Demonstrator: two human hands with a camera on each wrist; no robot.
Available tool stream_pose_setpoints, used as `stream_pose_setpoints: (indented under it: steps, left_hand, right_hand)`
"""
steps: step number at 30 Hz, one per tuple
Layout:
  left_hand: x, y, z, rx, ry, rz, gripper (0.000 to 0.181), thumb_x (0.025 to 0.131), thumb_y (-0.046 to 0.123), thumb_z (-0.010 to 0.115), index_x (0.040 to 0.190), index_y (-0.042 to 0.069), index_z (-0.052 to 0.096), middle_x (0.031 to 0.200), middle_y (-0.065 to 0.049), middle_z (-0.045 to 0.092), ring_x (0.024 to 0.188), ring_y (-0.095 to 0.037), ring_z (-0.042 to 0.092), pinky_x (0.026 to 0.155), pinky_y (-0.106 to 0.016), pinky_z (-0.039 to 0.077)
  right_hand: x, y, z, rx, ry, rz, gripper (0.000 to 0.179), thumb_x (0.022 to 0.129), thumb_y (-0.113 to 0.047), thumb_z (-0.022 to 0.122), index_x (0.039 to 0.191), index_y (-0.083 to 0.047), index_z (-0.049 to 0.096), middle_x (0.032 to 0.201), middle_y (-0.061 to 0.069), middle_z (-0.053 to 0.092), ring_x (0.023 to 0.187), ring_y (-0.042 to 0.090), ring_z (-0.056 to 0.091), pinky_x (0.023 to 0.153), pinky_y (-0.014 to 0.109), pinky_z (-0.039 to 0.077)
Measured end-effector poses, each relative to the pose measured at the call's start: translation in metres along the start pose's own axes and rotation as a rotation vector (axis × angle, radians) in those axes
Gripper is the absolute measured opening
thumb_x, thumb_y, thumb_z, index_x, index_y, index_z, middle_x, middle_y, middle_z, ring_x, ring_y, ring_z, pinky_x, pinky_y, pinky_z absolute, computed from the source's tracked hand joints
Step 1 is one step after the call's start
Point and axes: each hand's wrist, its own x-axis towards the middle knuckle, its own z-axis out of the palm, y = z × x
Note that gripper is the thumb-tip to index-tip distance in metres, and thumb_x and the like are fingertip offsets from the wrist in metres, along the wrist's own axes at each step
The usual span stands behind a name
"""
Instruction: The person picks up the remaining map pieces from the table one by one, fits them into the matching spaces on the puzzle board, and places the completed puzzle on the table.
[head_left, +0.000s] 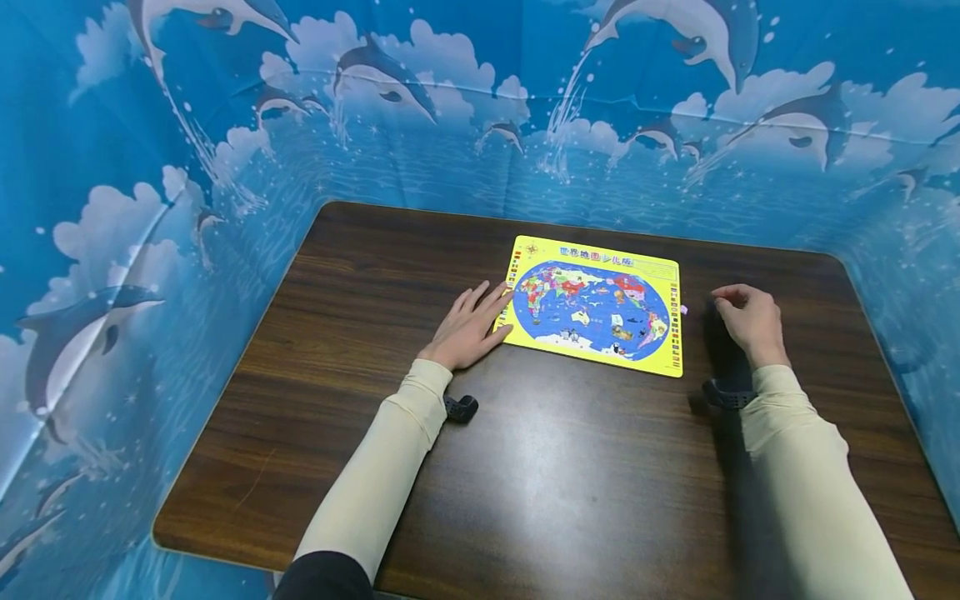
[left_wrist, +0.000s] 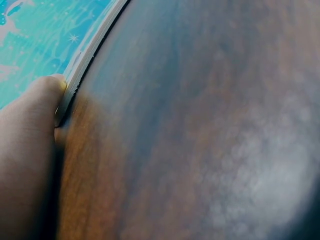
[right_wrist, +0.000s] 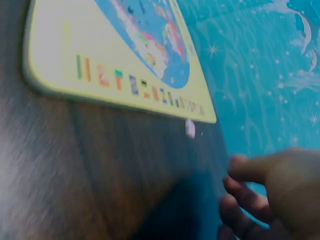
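A yellow world map board (head_left: 592,304) with a blue oval map lies on the dark wooden table. My left hand (head_left: 468,329) rests at its left edge with fingers spread, the fingertips touching the yellow border. In the left wrist view, the left thumb (left_wrist: 30,145) is against the board's side. My right hand (head_left: 753,325) hovers to the right of the board, apart from it. Its fingers are loosely bent, and nothing shows between them in the right wrist view. Between that hand and the board, a small pale pink piece (right_wrist: 190,128) sits beside the right edge.
The table (head_left: 322,333) is dark brown wood with rounded corners and a bright glare patch in front of the board. A blue dolphin-print cloth (head_left: 450,167) hangs behind and at both sides. Dark bands (head_left: 461,408) are worn on both wrists.
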Motion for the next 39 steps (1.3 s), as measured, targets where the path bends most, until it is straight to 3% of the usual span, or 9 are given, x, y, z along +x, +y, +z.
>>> stream_pose_setpoints:
  steps: [5, 11, 18, 25, 30, 34, 39]
  left_hand:
    - [-0.001, 0.0, -0.002, 0.005, -0.002, -0.005, 0.068, 0.11, 0.053, 0.037, 0.169, 0.026, 0.017, 0.177, 0.004, 0.013, 0.166, -0.026, 0.003, 0.135, -0.046, 0.002]
    - [-0.002, 0.0, -0.001, 0.001, -0.014, -0.011, 0.067, 0.111, 0.053, 0.035, 0.169, 0.027, 0.016, 0.177, 0.006, 0.011, 0.166, -0.024, 0.002, 0.135, -0.045, 0.001]
    - [-0.002, 0.0, 0.0, -0.001, -0.007, -0.01, 0.068, 0.11, 0.053, 0.036, 0.169, 0.027, 0.016, 0.177, 0.005, 0.012, 0.166, -0.024, 0.003, 0.135, -0.045, 0.001]
    - [-0.001, 0.0, 0.001, 0.006, -0.012, -0.007, 0.068, 0.11, 0.053, 0.036, 0.169, 0.027, 0.016, 0.177, 0.005, 0.012, 0.166, -0.024, 0.002, 0.135, -0.044, 0.001]
    - [-0.001, 0.001, 0.0, 0.008, -0.01, -0.002, 0.067, 0.111, 0.053, 0.036, 0.169, 0.026, 0.016, 0.177, 0.005, 0.012, 0.166, -0.024, 0.002, 0.135, -0.044, 0.001]
    - [0.0, 0.0, 0.0, 0.011, -0.004, -0.006, 0.068, 0.11, 0.053, 0.036, 0.169, 0.027, 0.016, 0.177, 0.005, 0.012, 0.166, -0.024, 0.003, 0.135, -0.044, 0.001]
    - [0.0, 0.0, 0.001, 0.012, -0.01, -0.004, 0.068, 0.11, 0.054, 0.036, 0.169, 0.028, 0.015, 0.177, 0.005, 0.011, 0.166, -0.024, 0.002, 0.135, -0.044, 0.001]
  right_hand:
    - [-0.001, 0.003, 0.004, -0.051, -0.099, -0.06, 0.041, 0.111, -0.027, 0.048, 0.134, 0.004, 0.063, 0.141, 0.033, 0.057, 0.119, 0.048, 0.052, 0.105, 0.069, 0.043]
    - [-0.003, -0.001, 0.014, -0.061, -0.115, -0.077, 0.044, 0.108, -0.031, 0.057, 0.134, 0.003, 0.064, 0.138, 0.033, 0.059, 0.113, 0.045, 0.053, 0.099, 0.064, 0.048]
    - [-0.001, -0.002, 0.019, -0.08, -0.127, -0.145, 0.04, 0.107, -0.026, 0.061, 0.133, 0.004, 0.065, 0.138, 0.033, 0.059, 0.124, 0.05, 0.051, 0.108, 0.07, 0.044]
    - [-0.001, -0.002, 0.019, -0.049, -0.112, -0.101, 0.034, 0.106, -0.019, 0.063, 0.13, 0.003, 0.069, 0.136, 0.032, 0.062, 0.118, 0.047, 0.054, 0.104, 0.066, 0.049]
    - [-0.004, -0.005, 0.02, -0.031, -0.043, -0.023, 0.041, 0.109, -0.028, 0.056, 0.131, 0.005, 0.066, 0.134, 0.032, 0.062, 0.113, 0.045, 0.053, 0.097, 0.06, 0.05]
    - [-0.008, -0.013, 0.024, -0.017, 0.031, 0.039, 0.043, 0.106, -0.034, 0.061, 0.125, 0.004, 0.07, 0.127, 0.03, 0.066, 0.112, 0.044, 0.053, 0.098, 0.061, 0.04]
    - [-0.009, -0.021, 0.028, -0.028, 0.051, 0.091, 0.037, 0.105, -0.03, 0.064, 0.118, 0.003, 0.073, 0.124, 0.029, 0.068, 0.115, 0.047, 0.052, 0.099, 0.07, 0.027]
